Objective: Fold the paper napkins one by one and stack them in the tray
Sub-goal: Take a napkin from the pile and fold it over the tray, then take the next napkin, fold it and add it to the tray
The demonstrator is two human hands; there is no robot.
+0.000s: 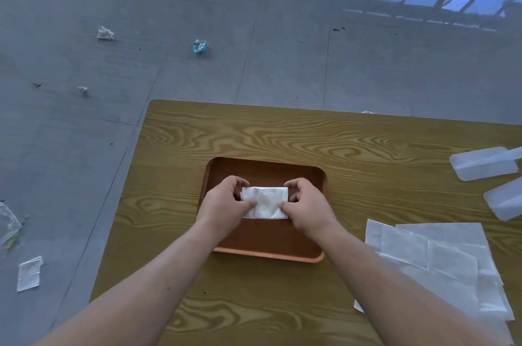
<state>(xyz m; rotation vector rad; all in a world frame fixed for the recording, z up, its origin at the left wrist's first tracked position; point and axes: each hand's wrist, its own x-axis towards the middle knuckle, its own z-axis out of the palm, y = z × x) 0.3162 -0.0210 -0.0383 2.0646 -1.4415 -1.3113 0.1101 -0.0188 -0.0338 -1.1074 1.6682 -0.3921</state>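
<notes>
A brown wooden tray [268,169] lies on the wood-grain table in front of me. Over its middle I hold a small folded white paper napkin [265,202] with both hands. My left hand [223,204] pinches the napkin's left edge, and my right hand [306,205] pinches its right edge. Whether the napkin touches the tray floor I cannot tell. A loose spread of unfolded white napkins [435,258] lies on the table to the right, partly under my right forearm.
Two translucent plastic containers [483,163] [505,201] sit at the table's right edge. The table's left edge [124,176] drops to a grey floor strewn with crumpled paper [105,33], a teal wrapper [200,46] and a flat napkin [28,273]. Railings run along the far side.
</notes>
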